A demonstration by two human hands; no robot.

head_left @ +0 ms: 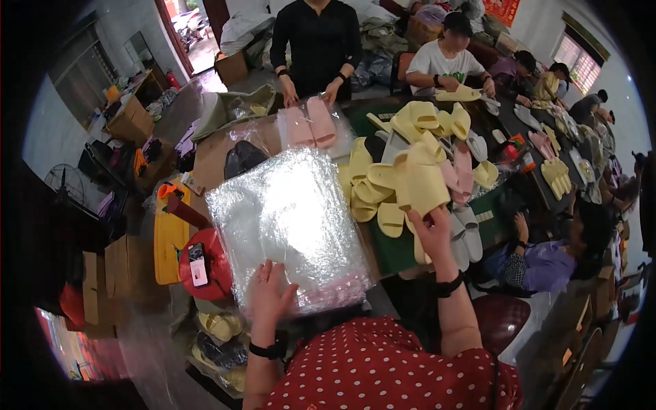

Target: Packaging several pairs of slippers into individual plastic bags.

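Observation:
A thick stack of clear, shiny plastic bags [301,205] lies in front of me. My left hand [268,290] rests at the near edge of the stack with its fingers apart, slightly blurred; it grips nothing that I can see. In my right hand [432,229] a pale yellow slide slipper [418,181] is held up, sole end toward me, between thumb and fingers. Whether a second slipper sits behind it I cannot tell. Behind and around it spreads a heap of yellow slippers [369,184], with pink slippers [465,171] and grey slippers [467,236] among them.
Across the table a person in black [316,41] handles bagged pink slippers [311,123]. Other people sit along the right-hand table, one in white [444,61]. On my left are a red stool [205,263] bearing a phone [197,265], and cardboard boxes [133,266]. Bagged slippers [222,335] lie below.

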